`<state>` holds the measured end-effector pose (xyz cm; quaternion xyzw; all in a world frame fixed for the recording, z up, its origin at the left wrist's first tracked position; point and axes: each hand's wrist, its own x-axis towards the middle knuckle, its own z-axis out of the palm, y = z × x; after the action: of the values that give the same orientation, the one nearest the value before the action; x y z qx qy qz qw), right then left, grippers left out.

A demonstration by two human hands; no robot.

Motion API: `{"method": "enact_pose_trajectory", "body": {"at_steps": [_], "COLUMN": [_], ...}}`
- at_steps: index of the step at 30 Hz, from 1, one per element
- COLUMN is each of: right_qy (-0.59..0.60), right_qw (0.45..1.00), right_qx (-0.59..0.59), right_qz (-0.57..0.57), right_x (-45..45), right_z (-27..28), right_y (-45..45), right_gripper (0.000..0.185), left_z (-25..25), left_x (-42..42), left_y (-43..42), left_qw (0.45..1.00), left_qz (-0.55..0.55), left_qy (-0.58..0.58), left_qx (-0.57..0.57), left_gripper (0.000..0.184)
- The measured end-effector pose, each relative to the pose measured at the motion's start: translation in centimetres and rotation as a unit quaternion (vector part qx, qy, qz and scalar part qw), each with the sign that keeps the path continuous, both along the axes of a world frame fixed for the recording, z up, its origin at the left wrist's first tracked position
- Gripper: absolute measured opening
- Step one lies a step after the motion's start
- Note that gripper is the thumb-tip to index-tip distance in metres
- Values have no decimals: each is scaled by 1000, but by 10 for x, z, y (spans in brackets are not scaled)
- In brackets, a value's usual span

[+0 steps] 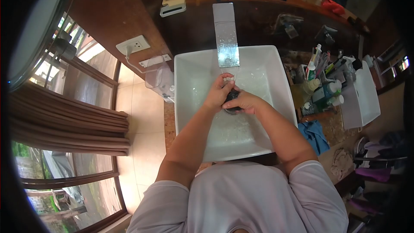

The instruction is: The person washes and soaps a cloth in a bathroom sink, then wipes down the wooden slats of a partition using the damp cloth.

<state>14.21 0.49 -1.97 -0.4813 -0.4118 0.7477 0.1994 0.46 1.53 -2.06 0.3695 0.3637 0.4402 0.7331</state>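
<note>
Both hands are together over the white sink basin point(194, 138), just below the flat metal spout point(226, 39). A small dark object point(233, 95) is between them; what it is I cannot make out. My left hand point(219, 91) is bent around its upper left side, fingers curled under the spout, where water seems to run. My right hand point(246, 102) grips the object from the right, with the thumb lying across it. Parts of the fingers and of the object are hidden.
Bottles point(324, 91) and a cup of brushes stand right of the sink, beside a white bin point(362, 97). A blue cloth point(314, 136) lies at the sink's right edge. A clear container point(159, 82) and a wall socket point(133, 44) are at the left.
</note>
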Motion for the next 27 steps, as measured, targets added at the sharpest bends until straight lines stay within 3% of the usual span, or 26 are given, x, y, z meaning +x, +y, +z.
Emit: {"method": "enact_pose_trajectory", "body": {"at_steps": [2, 5, 8, 11, 12, 14, 17, 20, 23, 26, 27], "right_qy": [-26, -209, -195, -310, -330, -369, -210, -29, -82, 82, 58], "right_qw": [996, 919, 942, 862, 866, 870, 914, 984, 978, 981, 980], "right_qx": [64, 327, 270, 401, 375, 321, 346, 174, 161, 79, 92], "right_qz": [59, 65, 48, 15, 29, 60, -37, -11, -106, -156, -166], "right_x": [-3, -16, -23, -31, -33, -38, -21, 0, -4, 8, 10], "right_z": [6, 15, -6, -10, -12, -16, -16, 9, 10, -9, -11], "right_y": [-1, -5, -2, -7, -4, 3, 1, -1, -4, 11, 12], "right_gripper": [78, 66, 61, 55, 57, 61, 63, 60, 48, 37, 33], "left_z": [-14, -24, -22, -10, -7, -21, -24, -31, -30, -29, -29], "left_x": [6, 10, 8, 11, 11, 8, 5, -2, -2, 0, 0], "left_y": [3, 5, 3, 0, 1, 6, 10, 14, 14, 11, 9], "left_qw": [999, 994, 973, 931, 913, 935, 945, 943, 934, 919, 914], "left_qz": [30, 74, 104, 143, 159, 158, 195, 206, 200, 194, 192], "left_qy": [-8, 50, 184, 324, 367, 306, 220, 200, 221, 243, 250], "left_qx": [38, 68, 97, 88, 77, 83, 140, 166, 196, 241, 255], "left_gripper": [12, 11, 12, 11, 10, 10, 11, 12, 13, 16, 17]}}
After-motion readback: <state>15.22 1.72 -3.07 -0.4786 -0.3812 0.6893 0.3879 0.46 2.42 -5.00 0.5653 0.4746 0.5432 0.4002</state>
